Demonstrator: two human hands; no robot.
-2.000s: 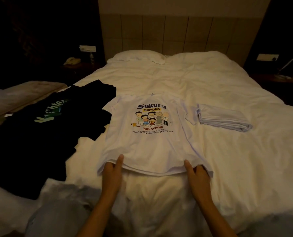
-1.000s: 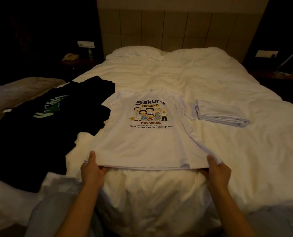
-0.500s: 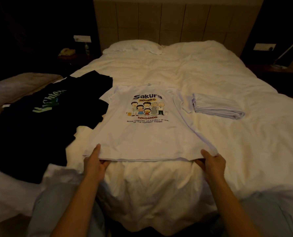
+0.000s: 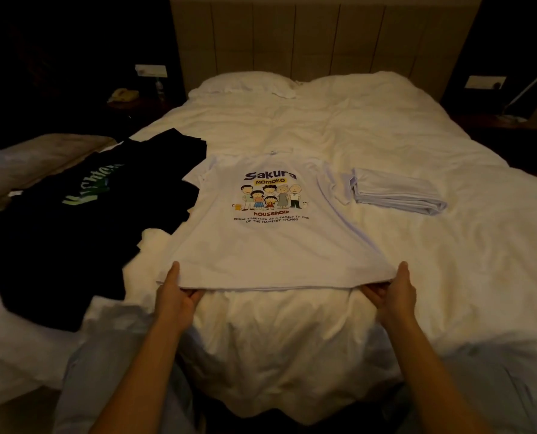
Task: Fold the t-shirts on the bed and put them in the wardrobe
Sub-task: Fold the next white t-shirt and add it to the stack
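Observation:
A white t-shirt (image 4: 273, 249) with a cartoon family print lies face up in the middle of the bed (image 4: 417, 245). My left hand (image 4: 175, 296) pinches its bottom hem at the left corner, thumb on top and fingers underneath. At the right corner my right hand (image 4: 392, 292) pinches the hem the same way. The hem is lifted slightly off the duvet. A black t-shirt (image 4: 82, 220) with green lettering lies spread to the left. A folded white t-shirt (image 4: 395, 194) rests to the right.
A pillow (image 4: 245, 84) sits at the head of the bed below the padded headboard (image 4: 317, 36). A nightstand with a telephone (image 4: 124, 95) stands at the far left. A dark nightstand and lamp arm (image 4: 530, 89) are at the far right.
Both hands went from lying flat on the hem to pinching its two corners. They drew the hem taut toward me and raised it a little.

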